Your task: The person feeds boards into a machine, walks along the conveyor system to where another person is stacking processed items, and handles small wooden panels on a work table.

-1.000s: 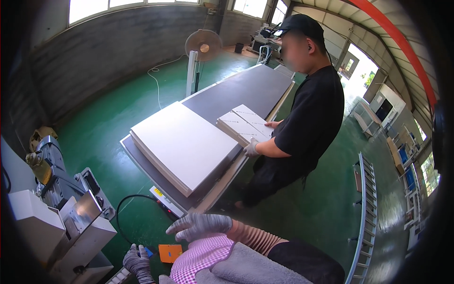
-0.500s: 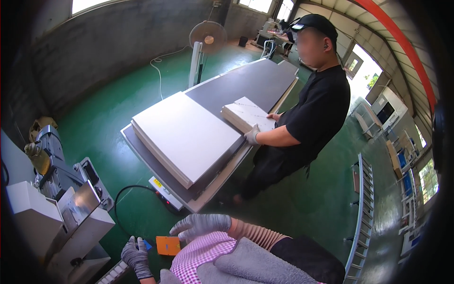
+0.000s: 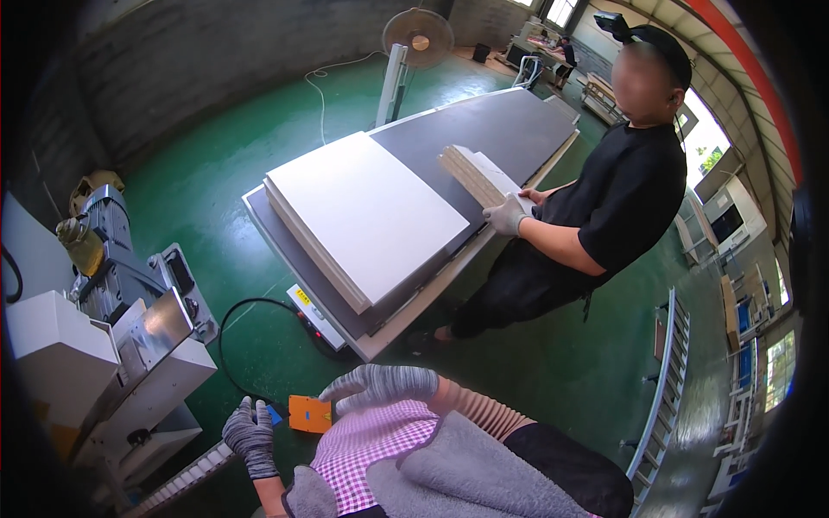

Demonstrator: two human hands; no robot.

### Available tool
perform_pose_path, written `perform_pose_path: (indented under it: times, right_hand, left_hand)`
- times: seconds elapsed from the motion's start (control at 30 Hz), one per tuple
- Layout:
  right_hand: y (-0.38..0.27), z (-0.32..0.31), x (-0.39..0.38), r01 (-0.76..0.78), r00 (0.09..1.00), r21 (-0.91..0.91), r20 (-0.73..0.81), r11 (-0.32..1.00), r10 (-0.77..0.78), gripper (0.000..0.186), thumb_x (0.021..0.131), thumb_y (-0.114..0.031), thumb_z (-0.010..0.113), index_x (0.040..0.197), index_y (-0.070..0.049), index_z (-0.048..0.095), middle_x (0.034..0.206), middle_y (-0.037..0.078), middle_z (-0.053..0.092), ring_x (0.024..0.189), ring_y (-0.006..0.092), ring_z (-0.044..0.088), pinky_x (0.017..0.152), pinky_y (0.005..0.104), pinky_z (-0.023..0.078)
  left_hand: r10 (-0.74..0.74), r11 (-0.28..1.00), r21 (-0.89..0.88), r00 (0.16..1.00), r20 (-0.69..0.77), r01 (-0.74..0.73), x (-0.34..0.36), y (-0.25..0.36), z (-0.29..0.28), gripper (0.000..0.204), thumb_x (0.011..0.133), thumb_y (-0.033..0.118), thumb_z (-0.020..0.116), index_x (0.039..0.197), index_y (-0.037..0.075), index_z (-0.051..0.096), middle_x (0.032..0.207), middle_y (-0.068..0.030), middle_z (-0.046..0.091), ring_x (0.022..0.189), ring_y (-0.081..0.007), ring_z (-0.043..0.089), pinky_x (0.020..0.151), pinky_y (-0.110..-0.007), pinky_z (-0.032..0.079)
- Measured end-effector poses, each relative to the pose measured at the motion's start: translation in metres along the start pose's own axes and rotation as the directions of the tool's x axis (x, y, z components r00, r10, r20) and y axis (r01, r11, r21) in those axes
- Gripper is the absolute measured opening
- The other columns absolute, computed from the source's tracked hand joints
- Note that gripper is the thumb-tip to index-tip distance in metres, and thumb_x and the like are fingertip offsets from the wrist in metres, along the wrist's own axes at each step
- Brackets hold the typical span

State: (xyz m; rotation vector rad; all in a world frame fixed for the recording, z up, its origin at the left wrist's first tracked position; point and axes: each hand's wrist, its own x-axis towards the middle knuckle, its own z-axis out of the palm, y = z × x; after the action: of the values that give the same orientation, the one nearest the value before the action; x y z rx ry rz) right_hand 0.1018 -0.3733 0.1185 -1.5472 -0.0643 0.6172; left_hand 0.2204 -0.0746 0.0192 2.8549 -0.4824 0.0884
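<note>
My left hand [image 3: 250,436], in a grey striped knit glove, is low in the view with its fingers stretched out and nothing visible in them. A small blue piece [image 3: 275,414] shows right beside its fingertips. My right hand [image 3: 380,386], gloved alike, reaches leftward across the front of my checked apron [image 3: 371,457], fingers extended and holding nothing I can see. Just past its fingertips is an orange box-like thing [image 3: 310,414]. Beyond my hands, large white boards [image 3: 367,211] lie stacked on a grey-topped table [image 3: 484,129].
A co-worker [image 3: 626,190] at the table's right side grips a small stack of boards [image 3: 475,175]. A machine with a motor [image 3: 112,224] stands at left, a roller conveyor [image 3: 663,380] at right. A black cable [image 3: 223,337] curves over the green floor. A fan [image 3: 418,39] stands behind.
The co-worker has tilted the small board stack, so its layered edges now show. The whole view has shifted, with the table appearing farther right. My hands keep nearly the same pose.
</note>
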Motion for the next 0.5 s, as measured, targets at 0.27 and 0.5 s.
perform_pose_path:
  times: [0.27,0.5]
  right_hand:
    - [0.004,-0.004,-0.001,0.041,0.999,-0.010,0.015,0.999,-0.041,0.051,0.095,-0.038,0.060,0.137,-0.009,0.054,0.133,0.014,0.060,0.124,0.0280,0.055,0.108,0.0399,0.042]
    - [0.007,0.001,0.000,0.029,1.000,0.050,-0.004,0.998,-0.028,0.048,0.094,-0.032,0.065,0.132,-0.005,0.059,0.131,0.015,0.060,0.120,0.0267,0.057,0.102,0.0348,0.045]
  left_hand:
    - [0.027,0.999,0.024,0.999,-0.020,-0.026,0.000,0.001,-0.002,0.042,0.089,0.040,0.059,0.106,0.005,0.073,0.076,-0.0116,0.068,0.073,-0.0301,0.065,0.071,-0.043,0.050]
    - [0.034,0.999,0.018,0.999,-0.035,-0.033,0.001,0.001,-0.001,0.041,0.089,0.040,0.058,0.105,0.005,0.073,0.079,-0.0123,0.069,0.076,-0.0309,0.066,0.073,-0.043,0.049]
